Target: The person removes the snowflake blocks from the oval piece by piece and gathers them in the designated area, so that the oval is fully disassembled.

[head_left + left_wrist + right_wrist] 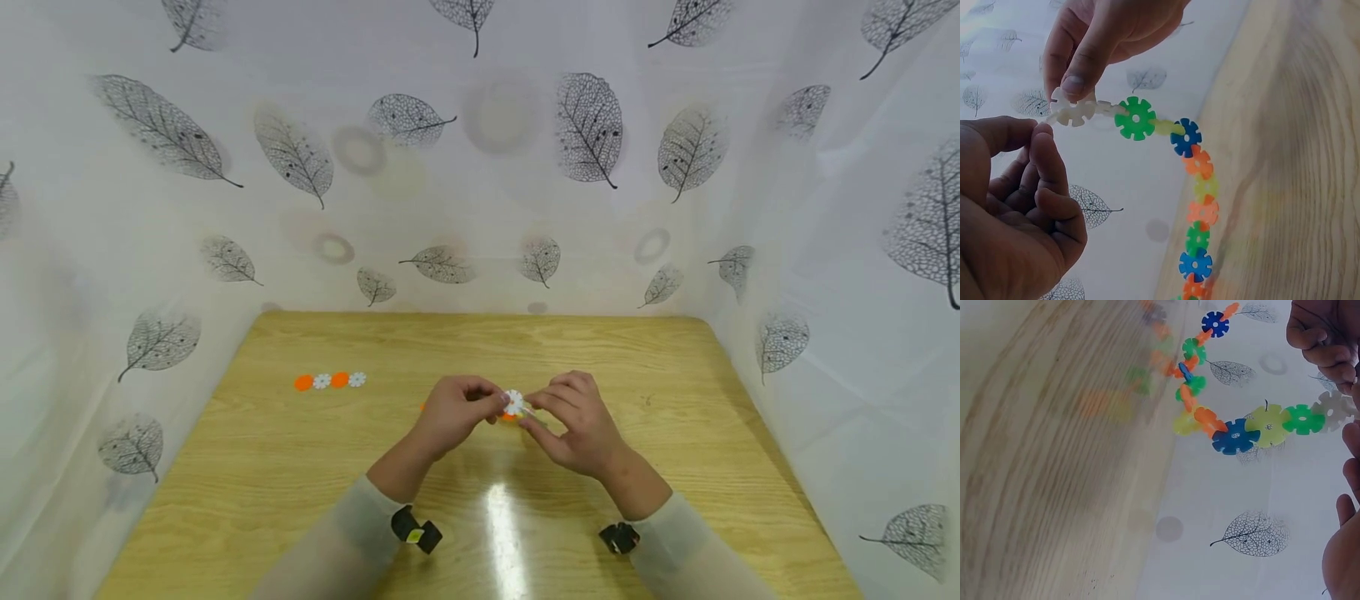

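My left hand (pixel 453 417) and right hand (pixel 573 421) meet fingertip to fingertip over the middle of the table. Between them is a white notched disc (pixel 513 402). The left thumb and index finger pinch a pale disc edge. The right thumb presses on the face of a white disc (pixel 1074 114) beside it. A chain of interlocked notched discs leads away from the hands: green (pixel 1135 119), blue (pixel 1186 137), orange and yellow. In the right wrist view the discs run from white (pixel 1332 411) through green and yellow to blue (pixel 1236 436).
A short row of orange (pixel 303 382) and white (pixel 322 381) discs lies on the wooden table (pixel 300 467) at the far left. Pale sheeting (pixel 480 200) with a leaf print encloses the back and both sides. A bright reflection streaks the tabletop's near middle.
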Motion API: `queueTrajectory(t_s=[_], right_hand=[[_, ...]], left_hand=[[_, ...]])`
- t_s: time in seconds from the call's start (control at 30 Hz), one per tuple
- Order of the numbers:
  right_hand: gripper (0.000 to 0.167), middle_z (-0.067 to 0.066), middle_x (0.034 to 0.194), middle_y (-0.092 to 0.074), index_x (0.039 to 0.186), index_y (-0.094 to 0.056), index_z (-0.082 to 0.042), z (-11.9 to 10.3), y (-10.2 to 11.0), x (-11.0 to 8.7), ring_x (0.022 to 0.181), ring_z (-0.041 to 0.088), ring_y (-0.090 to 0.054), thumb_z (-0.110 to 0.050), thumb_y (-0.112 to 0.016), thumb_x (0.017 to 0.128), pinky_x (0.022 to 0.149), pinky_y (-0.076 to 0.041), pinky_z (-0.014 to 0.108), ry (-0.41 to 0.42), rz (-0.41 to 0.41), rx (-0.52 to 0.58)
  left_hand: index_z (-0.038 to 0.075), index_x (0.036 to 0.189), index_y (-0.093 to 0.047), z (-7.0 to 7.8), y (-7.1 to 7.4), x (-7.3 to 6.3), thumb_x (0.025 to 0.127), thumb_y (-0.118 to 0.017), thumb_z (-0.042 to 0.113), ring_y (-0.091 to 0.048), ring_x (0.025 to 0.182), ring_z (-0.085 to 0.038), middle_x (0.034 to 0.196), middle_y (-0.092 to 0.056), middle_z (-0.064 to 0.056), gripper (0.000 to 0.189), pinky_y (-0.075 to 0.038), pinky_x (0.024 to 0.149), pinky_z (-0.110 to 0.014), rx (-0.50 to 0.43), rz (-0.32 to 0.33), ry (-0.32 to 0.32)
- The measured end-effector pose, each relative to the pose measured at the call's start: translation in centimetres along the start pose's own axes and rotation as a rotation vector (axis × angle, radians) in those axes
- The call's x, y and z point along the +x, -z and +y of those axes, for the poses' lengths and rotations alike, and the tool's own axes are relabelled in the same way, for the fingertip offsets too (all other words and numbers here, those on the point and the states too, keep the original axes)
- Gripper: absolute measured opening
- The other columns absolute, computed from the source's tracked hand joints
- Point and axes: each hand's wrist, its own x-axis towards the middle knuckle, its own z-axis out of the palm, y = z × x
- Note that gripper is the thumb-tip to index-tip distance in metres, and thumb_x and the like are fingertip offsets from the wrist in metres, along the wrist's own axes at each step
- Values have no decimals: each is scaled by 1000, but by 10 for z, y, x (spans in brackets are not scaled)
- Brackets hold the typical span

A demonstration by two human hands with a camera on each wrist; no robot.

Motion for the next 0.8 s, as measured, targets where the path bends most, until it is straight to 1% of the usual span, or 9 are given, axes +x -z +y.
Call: queueTrajectory(t_s=[0.13,0.2,0.37,0.43,0.53,0.57,0.63,0.73,0.8], right_hand=[[12,0,88,-75,95,-78,-7,0,-1,-1,80,24,-61,-19,-77,93,79,-45,45,32,12,17],[9,0,86,-75,93,-77,-6,0,-2,0,78,23,-62,-15,-77,92,78,-46,43,47,20,23],[9,2,83,-74,91,-77,-5,-1,-4,1,76,23,-63,-13,-74,93,74,-47,43,54,42,15],[10,2,83,-74,91,-77,-4,-1,-4,2,76,24,-63,-13,-73,94,74,-48,43,52,45,11],[9,3,84,-75,92,-76,-4,0,-4,2,76,24,-63,-12,-72,93,74,-49,43,57,39,9],[9,3,84,-74,91,-76,-4,0,-4,2,76,24,-63,-12,-72,93,74,-49,43,59,38,7],[8,3,83,-74,90,-76,-4,2,-2,1,74,24,-62,-10,-71,92,74,-50,43,64,44,8],[8,4,81,-73,88,-75,-4,5,2,-3,72,24,-60,-9,-70,92,73,-49,43,63,62,12],[9,4,80,-73,87,-75,-3,6,5,-6,71,24,-60,-9,-70,92,72,-49,43,58,70,14]], left_hand=[[8,98,-79,-2,2,0,97,-74,24,-68,77,-22,87,-74,-4,17,-57,71,-37,-7,7,-2],[8,99,-79,-2,3,0,97,-74,24,-68,78,-23,88,-74,-4,17,-57,72,-38,-9,7,-2],[8,98,-79,-1,3,0,97,-74,22,-68,77,-23,88,-74,-7,14,-56,70,-37,-13,15,-3],[8,97,-79,-1,3,-1,97,-74,20,-68,76,-23,89,-74,-12,14,-56,70,-38,-7,23,-9],[8,97,-79,0,5,-1,96,-74,22,-68,77,-23,89,-74,-16,15,-55,69,-38,5,40,-5],[7,97,-78,-1,7,0,96,-74,22,-68,78,-24,89,-73,-16,16,-55,69,-37,5,56,0],[6,97,-78,0,14,0,97,-74,23,-69,82,-29,89,-73,-14,17,-56,70,-36,-14,101,11],[4,98,-77,0,30,2,97,-75,22,-69,87,-38,91,-74,-11,18,-58,73,-32,-38,177,11],[4,99,-76,0,41,2,97,-75,21,-68,90,-43,92,-74,-11,17,-59,75,-33,-39,196,4]])
